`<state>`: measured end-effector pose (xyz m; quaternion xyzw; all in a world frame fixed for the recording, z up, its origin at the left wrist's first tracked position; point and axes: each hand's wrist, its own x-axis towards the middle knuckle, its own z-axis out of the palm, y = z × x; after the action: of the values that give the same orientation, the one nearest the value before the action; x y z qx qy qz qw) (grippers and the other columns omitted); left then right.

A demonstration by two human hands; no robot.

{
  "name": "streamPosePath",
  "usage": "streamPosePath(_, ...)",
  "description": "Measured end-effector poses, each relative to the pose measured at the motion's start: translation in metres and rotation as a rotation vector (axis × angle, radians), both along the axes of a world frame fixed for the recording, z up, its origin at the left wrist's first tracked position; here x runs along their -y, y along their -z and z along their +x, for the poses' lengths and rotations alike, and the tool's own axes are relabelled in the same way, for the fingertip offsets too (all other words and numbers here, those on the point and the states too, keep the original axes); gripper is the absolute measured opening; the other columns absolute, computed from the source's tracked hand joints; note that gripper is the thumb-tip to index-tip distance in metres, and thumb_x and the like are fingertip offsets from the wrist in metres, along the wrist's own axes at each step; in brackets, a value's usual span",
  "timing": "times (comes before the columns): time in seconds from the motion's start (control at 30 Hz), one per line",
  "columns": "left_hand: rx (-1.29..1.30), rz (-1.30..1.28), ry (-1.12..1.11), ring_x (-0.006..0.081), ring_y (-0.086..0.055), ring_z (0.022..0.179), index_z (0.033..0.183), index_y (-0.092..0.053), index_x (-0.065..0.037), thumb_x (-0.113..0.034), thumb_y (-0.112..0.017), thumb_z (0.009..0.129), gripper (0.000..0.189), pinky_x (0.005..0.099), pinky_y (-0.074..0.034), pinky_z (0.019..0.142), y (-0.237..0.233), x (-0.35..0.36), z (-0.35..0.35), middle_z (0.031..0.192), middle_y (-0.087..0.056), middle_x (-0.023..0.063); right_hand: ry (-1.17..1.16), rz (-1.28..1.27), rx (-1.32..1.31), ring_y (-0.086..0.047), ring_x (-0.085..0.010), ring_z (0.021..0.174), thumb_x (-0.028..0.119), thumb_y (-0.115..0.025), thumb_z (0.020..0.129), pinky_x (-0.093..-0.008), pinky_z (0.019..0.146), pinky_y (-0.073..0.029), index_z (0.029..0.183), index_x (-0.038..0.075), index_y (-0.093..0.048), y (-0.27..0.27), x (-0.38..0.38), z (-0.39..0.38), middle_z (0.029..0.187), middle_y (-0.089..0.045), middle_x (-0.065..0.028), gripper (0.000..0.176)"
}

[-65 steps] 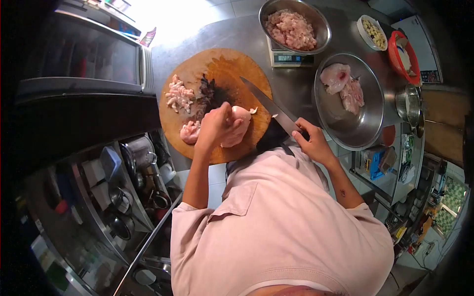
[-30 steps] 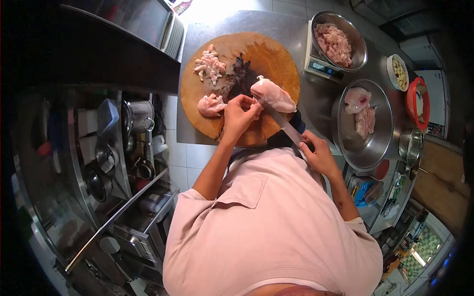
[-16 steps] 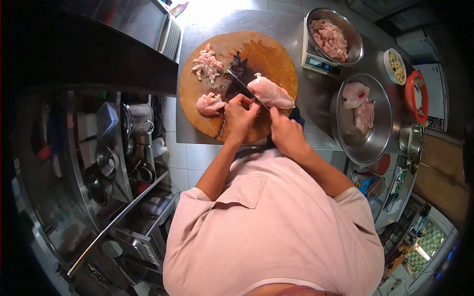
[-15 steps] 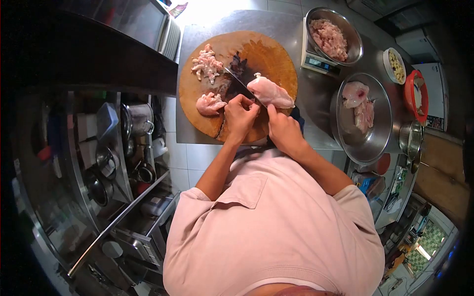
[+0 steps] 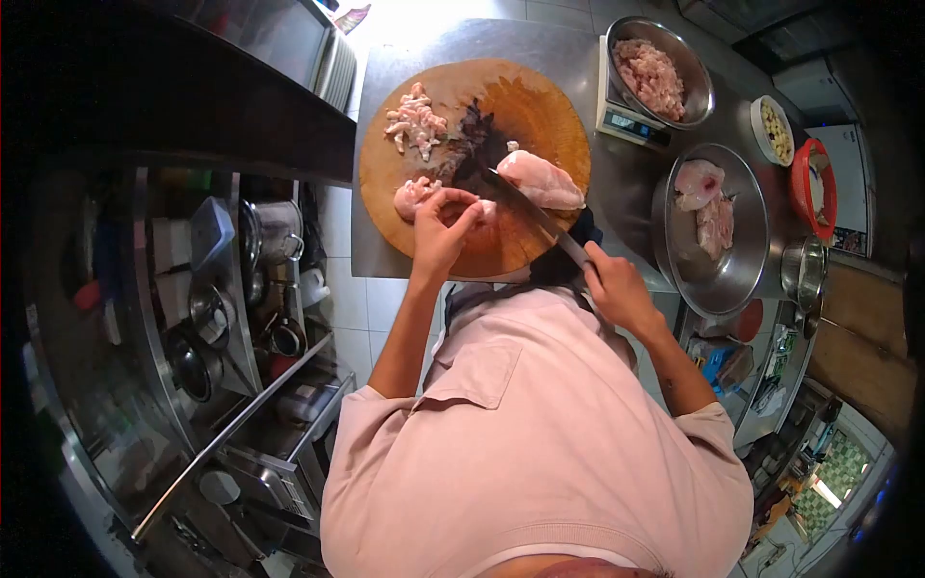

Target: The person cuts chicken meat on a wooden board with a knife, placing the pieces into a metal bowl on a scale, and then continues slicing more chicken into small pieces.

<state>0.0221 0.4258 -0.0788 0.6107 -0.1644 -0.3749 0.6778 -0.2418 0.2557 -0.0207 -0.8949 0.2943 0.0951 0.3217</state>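
My right hand (image 5: 619, 289) grips a knife (image 5: 536, 218) by its handle, the blade pointing up and left over a round wooden chopping block (image 5: 540, 101). Just right of the blade lies a pale pink piece of raw chicken breast (image 5: 542, 180). Thumb and fingers of my left hand (image 5: 445, 231) are pinched at a small scrap of chicken (image 5: 488, 211), left of the knife. Partly behind that hand sits a small lump of meat (image 5: 412, 198). Farther up the block is a pile of trimmings (image 5: 415, 121).
At the right, a large steel bowl (image 5: 663, 223) holds more chicken pieces. A bowl of minced meat (image 5: 651, 79) stands on a digital scale (image 5: 626, 125). Beyond are a white bowl of diced food (image 5: 774, 131) and a red basin (image 5: 803, 197). Shelves with pots line the left.
My left hand has moved left, away from the chicken breast, with a small scrap at its fingertips. My right hand and the knife have drawn right and back toward my body.
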Motion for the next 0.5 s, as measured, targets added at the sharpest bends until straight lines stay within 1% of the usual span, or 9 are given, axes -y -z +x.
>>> streamPosePath(0.03,0.002,0.001,-0.002,0.0140,-0.076,0.097,0.112,-0.072,0.002,-0.005,-0.076,0.103,0.012,0.0272,-0.064,0.081,0.000,0.000,-0.002,0.106,-0.078,0.0090,0.027,0.056,0.038,-0.068,-0.0557,0.085,0.017,-0.057,0.105,-0.0666,0.076,-0.051,0.113,0.006,-0.053,-0.003,-0.001,0.000,0.084,-0.071,-0.0283,0.014)
streamPosePath(0.1,-0.199,-0.141,-0.017,0.0158,-0.077,0.100,0.114,-0.072,0.001,-0.001,-0.072,0.104,0.010,0.0280,-0.064,0.082,-0.003,0.007,-0.012,0.110,-0.078,0.0091,0.062,0.111,0.077,-0.067,-0.0561,0.086,0.017,-0.057,0.105,-0.0660,0.076,-0.050,0.112,0.006,-0.053,-0.011,-0.003,0.001,0.085,-0.071,-0.0288,0.014)
streamPosePath(0.17,-0.176,-0.136,-0.043,0.0169,-0.079,0.098,0.111,-0.074,0.001,-0.008,-0.076,0.103,0.012,0.0295,-0.064,0.080,0.000,0.007,-0.017,0.106,-0.080,0.0107,0.096,0.147,0.070,-0.067,-0.0554,0.087,0.018,-0.058,0.106,-0.0643,0.077,-0.049,0.110,0.005,-0.053,-0.017,-0.007,0.001,0.087,-0.071,-0.0288,0.014)
streamPosePath(0.23,0.620,0.499,0.056,0.0196,-0.080,0.092,0.109,-0.075,0.000,-0.016,-0.082,0.098,0.021,0.0324,-0.063,0.078,-0.010,0.001,-0.020,0.095,-0.080,0.0121,0.110,0.148,0.089,-0.067,-0.0554,0.087,0.018,-0.058,0.105,-0.0639,0.078,-0.049,0.110,0.005,-0.054,-0.018,-0.009,-0.001,0.087,-0.071,-0.0290,0.014)
streamPosePath(0.27,0.665,0.474,0.009,0.0245,-0.078,0.079,0.108,-0.076,-0.002,-0.022,-0.085,0.093,0.026,0.0372,-0.061,0.075,-0.004,-0.001,-0.024,0.084,-0.076,0.0124,0.120,0.150,0.106,-0.067,-0.0553,0.087,0.017,-0.058,0.105,-0.0635,0.078,-0.049,0.110,0.005,-0.054,-0.019,-0.011,-0.003,0.087,-0.071,-0.0291,0.014)
streamPosePath(0.37,0.729,0.455,0.099,0.0298,-0.073,0.076,0.107,-0.075,-0.003,-0.015,-0.083,0.093,0.020,0.0416,-0.059,0.072,-0.038,0.003,-0.024,0.084,-0.074,0.0124,0.148,0.171,0.098,-0.067,-0.0549,0.089,0.016,-0.058,0.105,-0.0625,0.078,-0.049,0.109,0.004,-0.055,-0.023,-0.013,-0.007,0.089,-0.072,-0.0288,0.014)
streamPosePath(0.4,0.729,0.454,0.101,0.0298,-0.073,0.076,0.107,-0.075,-0.003,-0.015,-0.083,0.093,0.020,0.0416,-0.059,0.072,-0.032,0.004,-0.022,0.084,-0.074,0.0124,0.150,0.171,0.099,-0.067,-0.0549,0.089,0.016,-0.058,0.105,-0.0625,0.078,-0.049,0.109,0.004,-0.055,-0.023,-0.014,-0.008,0.089,-0.072,-0.0288,0.014)
streamPosePath(0.47,1.220,0.134,0.094,0.0320,-0.069,0.077,0.106,-0.075,-0.003,-0.012,-0.084,0.091,0.019,0.0435,-0.056,0.070,-0.012,0.006,-0.013,0.087,-0.073,0.0127,0.163,0.199,0.119,-0.067,-0.0547,0.089,0.016,-0.058,0.105,-0.0612,0.078,-0.050,0.110,0.003,-0.055,-0.023,-0.016,-0.010,0.090,-0.072,-0.0284,0.014)
streamPosePath(0.5,1.221,0.130,0.096,0.0320,-0.069,0.077,0.106,-0.075,-0.003,-0.012,-0.084,0.091,0.019,0.0435,-0.056,0.070,-0.009,0.005,-0.012,0.087,-0.073,0.0127,0.166,0.197,0.120,-0.067,-0.0547,0.089,0.016,-0.058,0.105,-0.0612,0.078,-0.050,0.110,0.003,-0.055,-0.025,-0.016,-0.011,0.090,-0.072,-0.0284,0.014)
